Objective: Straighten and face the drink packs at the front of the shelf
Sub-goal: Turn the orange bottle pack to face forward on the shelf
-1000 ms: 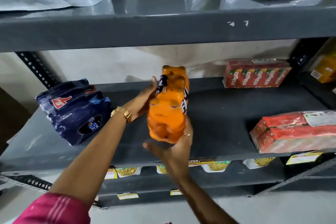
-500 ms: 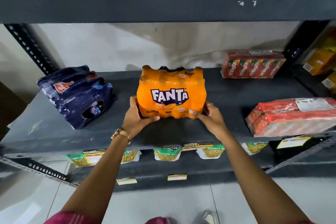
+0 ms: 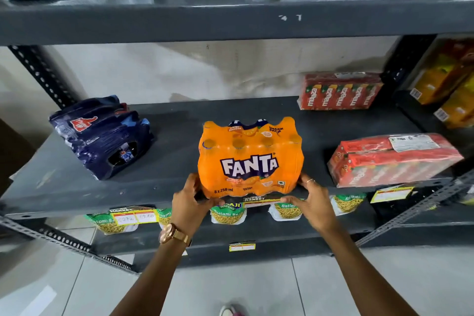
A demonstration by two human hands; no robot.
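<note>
- An orange Fanta pack, shrink-wrapped and marked 8 x 250 ml, stands upright at the front edge of a dark grey metal shelf, its logo facing outward.
- The left hand clasps the pack's lower left corner, fingers curled against its side; a gold watch sits on that wrist.
- The right hand clasps the lower right corner, with a ring on one finger.
- A dark blue drink pack lies tilted on the shelf, well to the left.
- A red carton pack lies at the front right; another red carton pack stands at the back right.
- Snack packets hang below the shelf edge.
</note>
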